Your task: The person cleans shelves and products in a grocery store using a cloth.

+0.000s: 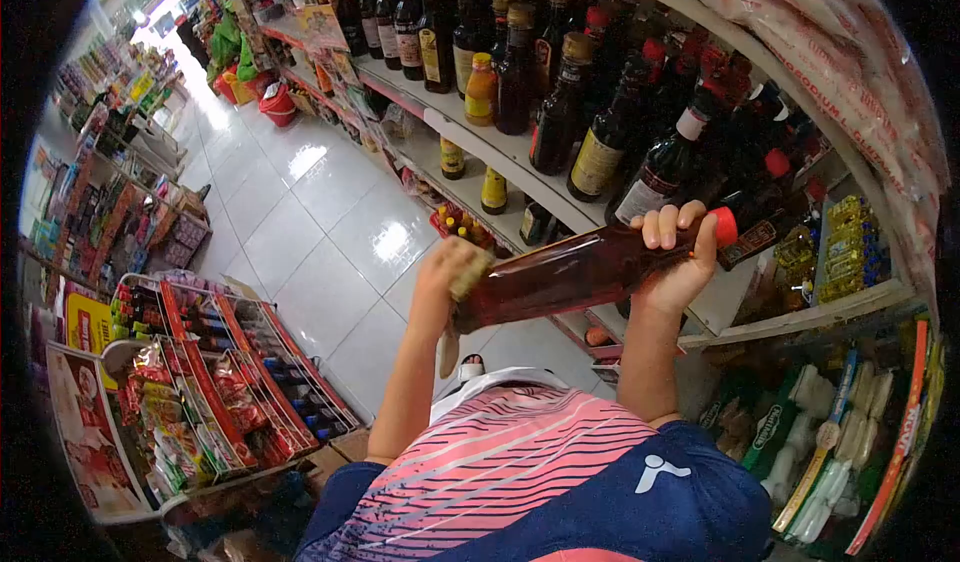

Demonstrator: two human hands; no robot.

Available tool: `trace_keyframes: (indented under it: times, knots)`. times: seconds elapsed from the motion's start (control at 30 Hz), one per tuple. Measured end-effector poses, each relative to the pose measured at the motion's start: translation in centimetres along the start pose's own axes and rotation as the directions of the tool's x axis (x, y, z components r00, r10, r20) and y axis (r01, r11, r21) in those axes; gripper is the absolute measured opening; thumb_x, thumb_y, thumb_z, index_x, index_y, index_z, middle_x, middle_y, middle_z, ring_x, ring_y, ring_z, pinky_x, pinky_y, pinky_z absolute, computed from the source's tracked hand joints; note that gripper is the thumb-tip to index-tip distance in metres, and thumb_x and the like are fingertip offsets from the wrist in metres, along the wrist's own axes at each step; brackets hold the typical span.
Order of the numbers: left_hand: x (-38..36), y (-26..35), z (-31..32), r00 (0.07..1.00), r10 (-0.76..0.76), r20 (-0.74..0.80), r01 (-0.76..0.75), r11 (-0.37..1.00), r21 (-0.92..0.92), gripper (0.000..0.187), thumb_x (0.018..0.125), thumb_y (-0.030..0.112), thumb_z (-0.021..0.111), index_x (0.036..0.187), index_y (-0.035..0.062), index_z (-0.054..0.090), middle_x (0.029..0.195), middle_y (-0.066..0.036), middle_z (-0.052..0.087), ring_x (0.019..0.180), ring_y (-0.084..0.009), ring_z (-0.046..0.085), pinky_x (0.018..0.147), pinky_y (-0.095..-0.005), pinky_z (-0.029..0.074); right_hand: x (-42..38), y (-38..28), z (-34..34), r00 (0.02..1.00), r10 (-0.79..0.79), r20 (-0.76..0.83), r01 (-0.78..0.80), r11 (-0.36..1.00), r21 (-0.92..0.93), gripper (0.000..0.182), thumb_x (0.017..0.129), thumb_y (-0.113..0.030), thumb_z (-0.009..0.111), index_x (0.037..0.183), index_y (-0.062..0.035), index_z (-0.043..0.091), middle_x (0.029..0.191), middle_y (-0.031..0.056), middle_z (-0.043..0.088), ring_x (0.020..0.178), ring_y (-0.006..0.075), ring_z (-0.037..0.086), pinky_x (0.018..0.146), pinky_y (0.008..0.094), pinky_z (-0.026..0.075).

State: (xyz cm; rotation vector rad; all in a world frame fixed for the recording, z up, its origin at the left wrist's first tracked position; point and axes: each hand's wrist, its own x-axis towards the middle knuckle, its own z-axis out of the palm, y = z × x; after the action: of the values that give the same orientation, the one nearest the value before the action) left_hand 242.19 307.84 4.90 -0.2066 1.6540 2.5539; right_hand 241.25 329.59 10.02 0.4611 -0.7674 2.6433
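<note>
Head view: your right hand (680,262) grips the bottle (580,272) near its red cap. Your left hand (450,272) wraps a cloth (470,274) round its base.

To your right ran a white shelf (470,132) crowded with dark glass bottles (560,112) standing upright in rows, most with pale labels and red or gold caps. Among them stood a small orange bottle (481,90). On the shelf below (470,194) you had two short yellow-capped bottles (493,191) set apart from each other, and a dark one near them. The lowest board (830,312) at the far right carried yellow packs (848,247). Under you lay a white tiled floor (300,222), and on it stood a low rack (250,362) of packets and a red bucket (279,104) far down the aisle.
</note>
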Motion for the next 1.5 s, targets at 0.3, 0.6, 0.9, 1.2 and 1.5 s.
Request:
trace_keyframes:
  times: [0.3, 0.6, 0.9, 1.2, 1.5]
  knots:
    - [-0.6, -1.7, 1.4, 0.878, 0.477, -0.023, -0.381, 0.728, 0.57, 0.024, 0.082, 0.019, 0.044, 0.079, -0.0032, 0.051, 0.071, -0.013, 0.052, 0.066, -0.0226, 0.048, 0.062, -0.0301, 0.037, -1.5, -0.8, 2.2, 0.991, -0.066, 0.113, 0.085, 0.983, -0.164, 0.028, 0.081, -0.035, 0.047, 0.075, -0.0092, 0.038, 0.054, 0.0022, 0.04, 0.051, 0.0159, 0.042, 0.064, 0.0318, 0.036]
    - [-2.7, -1.1, 7.5, 0.63, 0.759, 0.166, -0.728, 0.502, 0.467, 0.02, 0.08, 0.014, 0.043, 0.092, -0.0011, 0.048, 0.098, -0.015, 0.046, 0.091, -0.0255, 0.044, 0.082, -0.0327, 0.033, -3.8, 2.8, 3.4, 0.968, -0.198, 0.155, 0.247, 0.865, -0.436, 0.02, 0.078, -0.02, 0.055, 0.076, -0.0065, 0.04, 0.062, 0.0053, 0.046, 0.057, 0.0153, 0.046, 0.062, 0.0279, 0.037]
    - [-2.0, -1.8, 7.8, 0.459, 0.817, 0.35, -0.864, 0.319, 0.39, 0.027, 0.068, 0.003, 0.054, 0.094, 0.004, 0.048, 0.104, -0.016, 0.043, 0.098, -0.0327, 0.041, 0.085, -0.0394, 0.031, -4.5, 3.9, 2.5, 0.977, -0.177, 0.118, 0.213, 0.805, -0.553, 0.029, 0.073, -0.026, 0.062, 0.078, -0.0062, 0.041, 0.068, 0.0049, 0.048, 0.065, 0.0132, 0.046, 0.064, 0.0259, 0.036]
    - [2.1, -5.4, 3.4, 0.797, 0.601, -0.068, -0.56, 0.776, 0.29, 0.021, 0.084, 0.018, 0.037, 0.094, 0.0001, 0.044, 0.089, -0.009, 0.047, 0.085, -0.0162, 0.047, 0.076, -0.0259, 0.037, -4.2, 2.2, 3.1, 0.897, -0.18, 0.403, 0.36, 0.827, -0.433, 0.036, 0.07, -0.035, 0.064, 0.077, -0.0074, 0.043, 0.06, 0.0042, 0.052, 0.058, 0.0168, 0.05, 0.064, 0.0319, 0.04]
    - [4.9, -6.6, -1.6, 0.997, -0.075, 0.017, 0.076, 0.92, -0.384, 0.027, 0.084, 0.027, 0.039, 0.096, 0.0046, 0.049, 0.09, -0.012, 0.056, 0.08, -0.0219, 0.056, 0.071, -0.0353, 0.046, -3.3, 0.3, 4.3, 0.785, -0.262, 0.561, 0.477, 0.833, -0.279, 0.042, 0.071, -0.046, 0.058, 0.067, -0.0086, 0.041, 0.054, 0.0013, 0.049, 0.048, 0.0136, 0.047, 0.054, 0.0276, 0.037]
